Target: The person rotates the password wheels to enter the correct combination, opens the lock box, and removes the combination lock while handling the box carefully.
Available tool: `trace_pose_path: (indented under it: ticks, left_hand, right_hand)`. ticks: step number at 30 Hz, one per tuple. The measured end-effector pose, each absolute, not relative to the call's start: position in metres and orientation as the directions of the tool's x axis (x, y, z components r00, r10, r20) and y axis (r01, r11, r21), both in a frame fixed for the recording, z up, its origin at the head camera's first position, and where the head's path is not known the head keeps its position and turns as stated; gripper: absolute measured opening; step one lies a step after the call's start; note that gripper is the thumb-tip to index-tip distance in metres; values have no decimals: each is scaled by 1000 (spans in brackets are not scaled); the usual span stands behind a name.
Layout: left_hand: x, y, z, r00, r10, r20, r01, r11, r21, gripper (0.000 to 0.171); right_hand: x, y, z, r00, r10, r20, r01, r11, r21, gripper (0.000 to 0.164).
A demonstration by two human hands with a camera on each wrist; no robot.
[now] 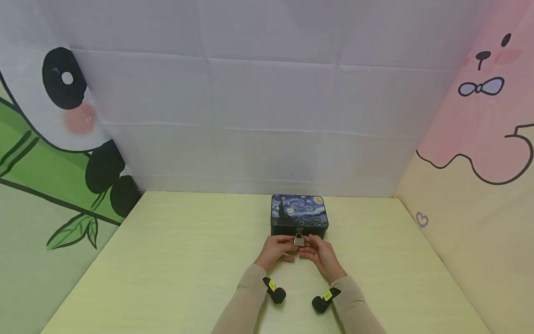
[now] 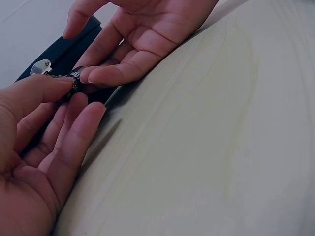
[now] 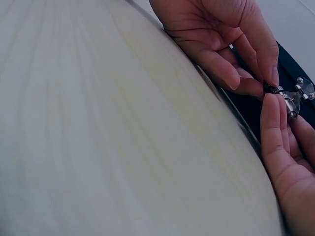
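A small tin box [image 1: 299, 212] with a starry night picture on its lid stands closed toward the back of the table. From the clasp [image 2: 41, 67] on its front hangs a silver combination padlock [image 1: 298, 240]. My left hand [image 1: 274, 251] pinches the padlock from the left, its thumb lying over the body in the left wrist view. From the other side my right hand [image 1: 322, 256] grips it too, with fingertips right at the number dials [image 3: 274, 89]. Fingers cover much of the padlock in both wrist views.
The pale yellow table [image 1: 175, 260] extends to both sides. Behind the box rises a white cloth backdrop [image 1: 267, 157]. Cartoon-printed panels stand at left and right. A black camera mount [image 1: 277, 294] sits on the left wrist and another [image 1: 322, 303] on the right.
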State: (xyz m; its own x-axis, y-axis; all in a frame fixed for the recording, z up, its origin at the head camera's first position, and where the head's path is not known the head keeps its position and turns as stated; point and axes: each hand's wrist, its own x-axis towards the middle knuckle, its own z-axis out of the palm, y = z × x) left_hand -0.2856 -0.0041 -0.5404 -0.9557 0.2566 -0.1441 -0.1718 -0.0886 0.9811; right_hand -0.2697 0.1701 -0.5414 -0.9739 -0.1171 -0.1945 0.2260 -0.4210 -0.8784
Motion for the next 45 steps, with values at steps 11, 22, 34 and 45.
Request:
trace_pose_path:
  ticks: [11,22,34,45]
  left_hand:
    - [-284,-5,-542,-954,269,-131,-162,-97,982,36]
    - [-286,-4,-542,-956,260,-133,-163,-100,981,34]
    - [-284,-4,-542,-955,257,-146,-175,-94,980,36]
    - [-283,-5,-539,-953,262,-153,-183,-95,979,38]
  right_hand:
    - [-270,171,-542,-973,-139,-186,228,-427,-875,47]
    - [-270,171,-541,-974,-131,-186,225,-431,-874,44]
    - [-269,170,-541,-973,-126,-192,228,-433,-872,44]
    - [-269,171,-540,-971,-140,-193,236,-440,-866,43]
